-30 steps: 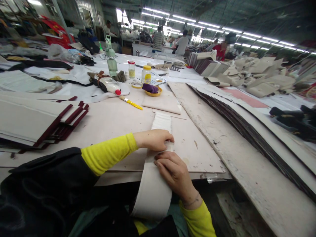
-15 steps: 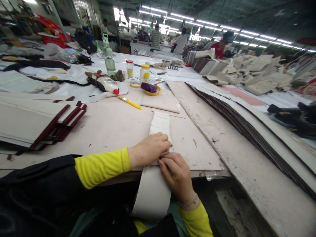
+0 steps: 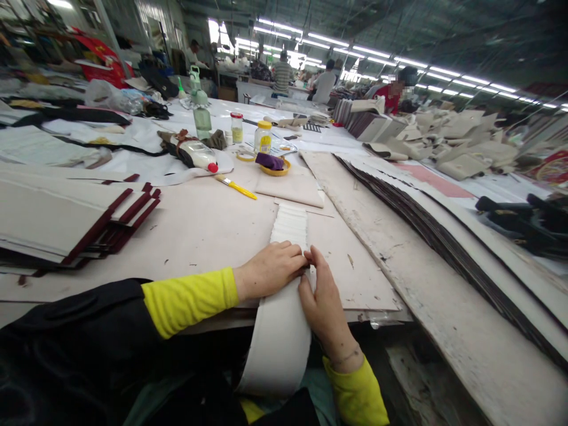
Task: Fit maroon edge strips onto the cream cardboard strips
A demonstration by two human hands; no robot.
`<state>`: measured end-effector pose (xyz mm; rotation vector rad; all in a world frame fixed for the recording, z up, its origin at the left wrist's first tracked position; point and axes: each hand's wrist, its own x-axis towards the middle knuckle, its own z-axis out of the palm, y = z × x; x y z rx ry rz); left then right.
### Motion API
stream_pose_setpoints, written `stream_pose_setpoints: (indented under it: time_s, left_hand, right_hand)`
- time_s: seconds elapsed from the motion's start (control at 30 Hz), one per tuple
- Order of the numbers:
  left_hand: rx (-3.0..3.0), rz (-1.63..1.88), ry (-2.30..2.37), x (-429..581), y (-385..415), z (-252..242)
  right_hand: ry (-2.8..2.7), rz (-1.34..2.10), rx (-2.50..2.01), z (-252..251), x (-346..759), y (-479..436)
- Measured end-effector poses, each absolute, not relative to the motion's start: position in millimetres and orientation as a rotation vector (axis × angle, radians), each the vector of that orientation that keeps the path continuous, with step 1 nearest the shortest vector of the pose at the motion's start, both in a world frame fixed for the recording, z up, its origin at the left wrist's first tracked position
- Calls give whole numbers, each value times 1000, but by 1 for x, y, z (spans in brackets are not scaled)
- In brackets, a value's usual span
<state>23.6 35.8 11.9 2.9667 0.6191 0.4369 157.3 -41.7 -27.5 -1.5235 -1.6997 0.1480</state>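
Working the pale strip (image 3: 279,349) well seems a matter of steady, even pressure across its width. It runs over the near edge of the bench (image 3: 213,231), its far stretch ridged crosswise and lying flat, its near part curving down toward the lap. The left hand (image 3: 271,269) lies palm down across it, fingers bunched near the right edge; whether they pinch the material I cannot tell. The right hand (image 3: 325,296) has its grip spread, thumb and forefinger parted just beside the left fingertips. I would let the left hand act as the weight, keep the side edges parallel, and leave the hanging part slack so that it does not tug. The yellow brush (image 3: 237,187) lies well apart, beyond the hands
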Motion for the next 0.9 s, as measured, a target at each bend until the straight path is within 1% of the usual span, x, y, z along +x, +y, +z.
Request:
stream_pose_setpoints:
  time_s: [0.1,0.43,0.67,0.8,0.9]
  left_hand:
    - [2841,451,681,15,42,14]
    - [2553,461,713,-15,54,12]
    - [2494,574,726,-15,51,6]
    - [2524,613,698,-19,49,3]
    - [2573,617,694,-20,47,0]
  right_hand:
    - [-1788,170,-1538,-25,160,-41]
    - [-2074,37,-1613,-6,163,-31]
    - [-2150,131,-1533,1,157,-19]
    - [-2170,93,-1538,4,152,-22]
    - [-2249,5,-1559,6,149,-24]
